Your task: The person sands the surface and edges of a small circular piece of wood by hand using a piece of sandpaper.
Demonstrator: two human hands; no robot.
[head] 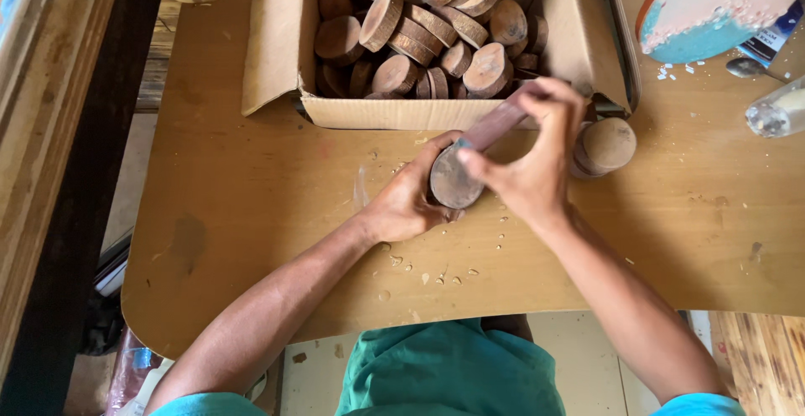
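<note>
My left hand (408, 200) grips a round wooden disc (451, 183) on its edge, tilted, just above the wooden table (251, 215). My right hand (528, 160) holds a long flat brownish stick-like tool (495, 127) whose tip rests against the disc's face. Both hands meet in front of an open cardboard box (277, 39) filled with several similar round wooden slices (419, 30). A small stack of discs (604, 146) lies on the table right of my right hand.
A round board smeared with teal and pink paint (713, 5) leans at the far right. A spoon (750, 68) and a clear bottle (776, 110) lie beside it. Small drips and crumbs dot the table. A dark wooden beam (75, 173) runs along the left.
</note>
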